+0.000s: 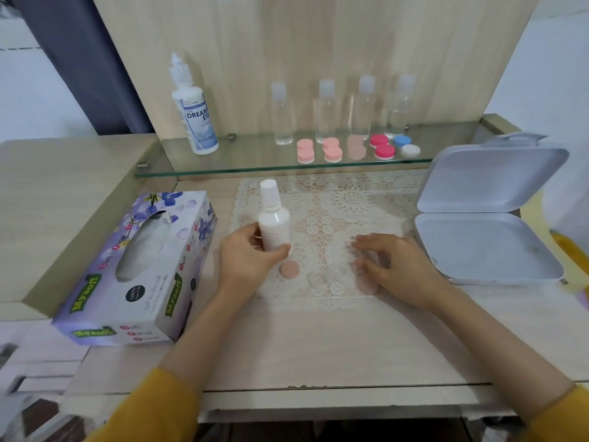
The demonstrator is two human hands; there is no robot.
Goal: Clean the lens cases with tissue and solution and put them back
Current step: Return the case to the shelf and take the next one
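Left grip (pixel 251 253) closed round small white plastic bottle (pixel 274 218), held upright over cream lace mat (pixel 334 199) on worktop (pixel 318 346) | round pink cap (pixel 289 270) on mat, just beside left grip | clear lens case (pixel 318 278) between grips | right grip (pixel 398 266) fingers bent on mat, hold cannot be told | pink-capped lens cases (pixel 306 151) well apart on glass shelf (pixel 255 164)

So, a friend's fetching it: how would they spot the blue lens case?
Find the glass shelf behind the lace mat. The blue lens case ends the row of round cases there, far right. It alone has a blue and a white cap; the rest are pink.
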